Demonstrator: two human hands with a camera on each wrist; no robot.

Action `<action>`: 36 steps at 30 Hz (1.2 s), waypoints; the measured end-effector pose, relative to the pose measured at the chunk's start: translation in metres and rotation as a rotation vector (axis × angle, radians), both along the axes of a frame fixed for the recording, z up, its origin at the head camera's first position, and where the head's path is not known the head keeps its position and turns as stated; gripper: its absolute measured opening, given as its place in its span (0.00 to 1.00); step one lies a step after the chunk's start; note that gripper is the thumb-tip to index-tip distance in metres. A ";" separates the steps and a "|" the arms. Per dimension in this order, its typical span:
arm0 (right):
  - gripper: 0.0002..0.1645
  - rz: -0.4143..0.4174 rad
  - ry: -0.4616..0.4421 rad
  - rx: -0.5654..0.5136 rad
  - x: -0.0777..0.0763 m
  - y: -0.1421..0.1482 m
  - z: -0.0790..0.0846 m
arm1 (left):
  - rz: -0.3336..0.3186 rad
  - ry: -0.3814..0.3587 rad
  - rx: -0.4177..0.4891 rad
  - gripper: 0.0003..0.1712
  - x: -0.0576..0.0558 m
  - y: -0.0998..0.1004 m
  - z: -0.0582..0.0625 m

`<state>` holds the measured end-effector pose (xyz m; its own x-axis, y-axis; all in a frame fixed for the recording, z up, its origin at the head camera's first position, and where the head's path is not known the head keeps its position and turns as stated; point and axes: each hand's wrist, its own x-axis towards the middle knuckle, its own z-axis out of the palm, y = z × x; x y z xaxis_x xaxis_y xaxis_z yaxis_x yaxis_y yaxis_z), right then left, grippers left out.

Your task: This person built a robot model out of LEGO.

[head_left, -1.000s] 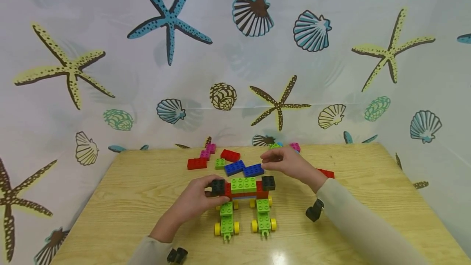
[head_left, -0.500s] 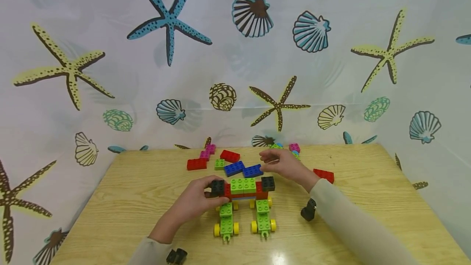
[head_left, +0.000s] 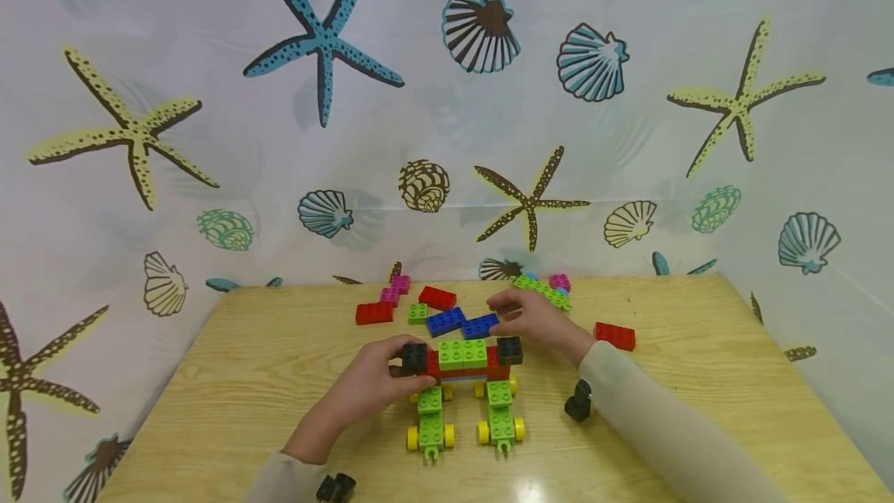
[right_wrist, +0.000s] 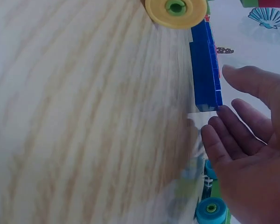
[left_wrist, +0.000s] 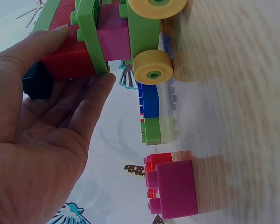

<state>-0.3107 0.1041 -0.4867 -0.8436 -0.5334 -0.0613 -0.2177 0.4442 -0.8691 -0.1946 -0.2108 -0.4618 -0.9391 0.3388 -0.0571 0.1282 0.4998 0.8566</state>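
model [head_left: 462, 355] has green, red and black bricks [head_left: 474, 353] with yellow wheels [head_left: 519, 429].

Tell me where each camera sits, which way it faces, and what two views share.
Head: worn on the head, facing forward and down at the table and patterned backdrop; left hand, right hand and both sleeves show.
Left wrist: on that wrist, facing the brick build; only the left hand shows.
Right wrist: on that wrist, facing across the tabletop past a blue brick; only the right hand shows.
Shared: head and right wrist both show that blue brick.
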 end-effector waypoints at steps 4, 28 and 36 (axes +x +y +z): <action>0.33 -0.017 -0.001 0.027 -0.002 0.000 -0.004 | 0.006 0.002 -0.006 0.31 -0.001 0.000 -0.001; 0.23 -0.075 0.044 0.129 -0.002 -0.008 -0.006 | 0.004 0.005 0.007 0.31 0.000 0.000 -0.002; 0.21 -0.076 0.033 0.133 -0.004 -0.006 -0.005 | 0.011 0.002 -0.007 0.31 0.000 0.002 0.001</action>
